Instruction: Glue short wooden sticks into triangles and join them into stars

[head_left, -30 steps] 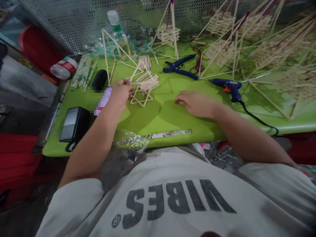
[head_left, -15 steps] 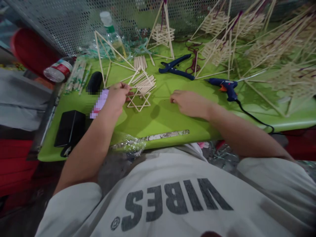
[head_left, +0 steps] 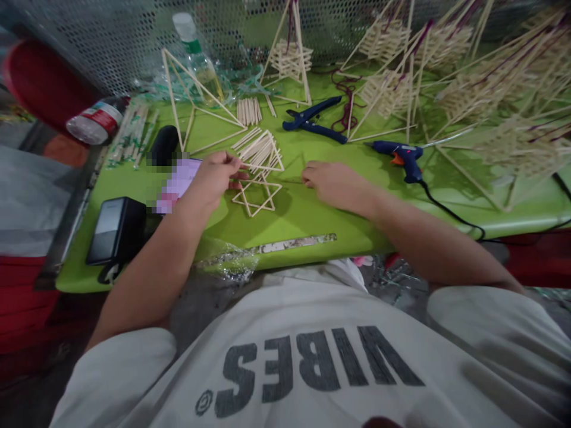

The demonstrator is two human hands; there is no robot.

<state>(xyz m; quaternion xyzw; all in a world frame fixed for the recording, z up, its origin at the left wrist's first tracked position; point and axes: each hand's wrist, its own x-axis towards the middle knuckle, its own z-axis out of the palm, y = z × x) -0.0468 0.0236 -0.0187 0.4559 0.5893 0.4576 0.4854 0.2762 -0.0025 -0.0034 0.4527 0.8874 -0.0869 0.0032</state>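
My left hand [head_left: 223, 175] is closed, its fingertips pinching the edge of a six-pointed star of thin wooden sticks [head_left: 273, 205]. A stick triangle joins or overlaps the star on its far side; I cannot tell which. Behind it lies a loose pile of sticks [head_left: 254, 145]. My right hand [head_left: 332, 183] rests low over the table to the right of the star, fingers curled together. Whatever its fingertips may hold is hidden. Beyond the right hand are blue cutting pliers [head_left: 314, 120] and a blue hot glue gun [head_left: 401, 154].
The green table [head_left: 303, 217] carries a stick pyramid frame [head_left: 172, 98], a bottle [head_left: 196, 59], a plastic jar [head_left: 94, 122] and a black box [head_left: 118, 229]. Several stick hangings [head_left: 388, 92] crowd the right. A worn metal strip [head_left: 297, 244] lies along the front edge.
My left hand has brought the star and triangle slightly toward me and to the right, turning them a little. My right hand has barely moved. The view has shifted slightly.
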